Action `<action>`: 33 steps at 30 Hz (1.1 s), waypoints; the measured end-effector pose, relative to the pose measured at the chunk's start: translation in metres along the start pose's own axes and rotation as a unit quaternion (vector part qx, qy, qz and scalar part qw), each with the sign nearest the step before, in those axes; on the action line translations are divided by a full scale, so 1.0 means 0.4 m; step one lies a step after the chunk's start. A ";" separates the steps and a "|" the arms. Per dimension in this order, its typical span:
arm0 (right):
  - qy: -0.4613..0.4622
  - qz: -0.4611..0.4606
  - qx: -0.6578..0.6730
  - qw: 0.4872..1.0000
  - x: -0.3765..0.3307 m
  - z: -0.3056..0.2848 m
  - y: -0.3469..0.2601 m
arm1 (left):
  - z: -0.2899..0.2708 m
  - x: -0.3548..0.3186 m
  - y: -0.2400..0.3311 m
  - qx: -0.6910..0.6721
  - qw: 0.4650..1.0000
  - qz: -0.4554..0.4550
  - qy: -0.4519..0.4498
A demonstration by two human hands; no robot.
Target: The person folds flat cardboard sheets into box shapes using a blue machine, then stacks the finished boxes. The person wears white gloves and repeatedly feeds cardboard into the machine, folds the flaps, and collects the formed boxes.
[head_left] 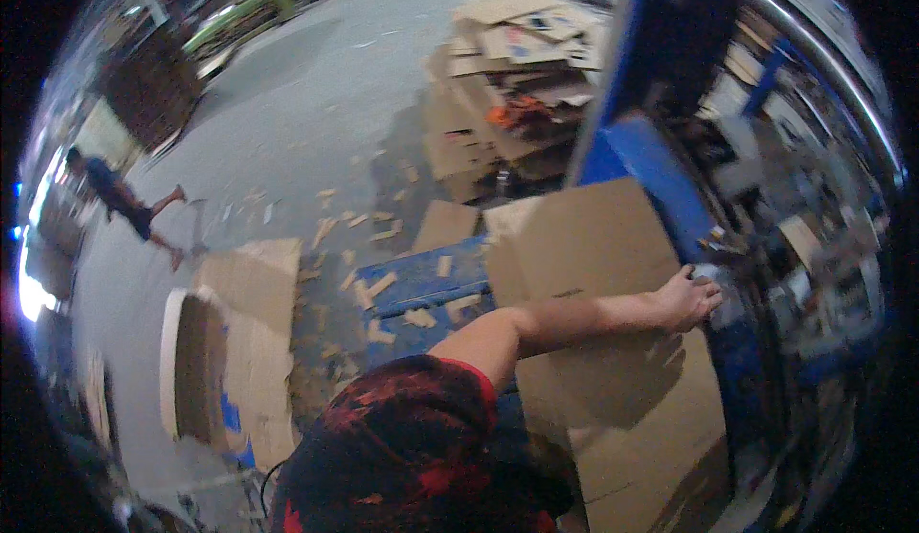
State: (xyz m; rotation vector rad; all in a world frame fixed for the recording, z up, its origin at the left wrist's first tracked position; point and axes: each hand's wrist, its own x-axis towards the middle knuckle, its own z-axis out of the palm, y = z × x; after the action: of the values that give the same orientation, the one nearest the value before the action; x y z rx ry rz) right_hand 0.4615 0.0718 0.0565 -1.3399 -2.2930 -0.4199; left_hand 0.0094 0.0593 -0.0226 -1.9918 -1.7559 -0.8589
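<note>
My left arm (574,327) reaches across to the right from a black and red sleeve. My left hand (684,301) rests palm down at the right edge of a large brown cardboard sheet (613,408), its fingers apart and slightly bent past that edge. Just beyond the fingertips is a small pale patch of the machine, too blurred to name. Creases cross the sheet, which lies against the blue machine (661,179). My right hand is out of view.
Flattened cardboard (522,64) is stacked at the back. Cardboard scraps (373,289) litter the floor and a blue panel (426,279). More cardboard (254,332) stands at left. A person (115,193) walks at far left. A metal rail (795,25) curves along the upper right.
</note>
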 end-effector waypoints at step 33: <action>0.268 0.543 -0.172 0.777 -0.760 -0.270 -0.183 | -0.521 -0.443 -0.220 -0.622 0.725 -0.277 0.104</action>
State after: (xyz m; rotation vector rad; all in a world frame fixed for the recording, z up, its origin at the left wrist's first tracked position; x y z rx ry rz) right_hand 0.5517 -0.2387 -0.0124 -2.0943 -0.7499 -0.6818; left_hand -0.1290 -0.1904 0.0096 -1.6757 -1.7668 -2.9368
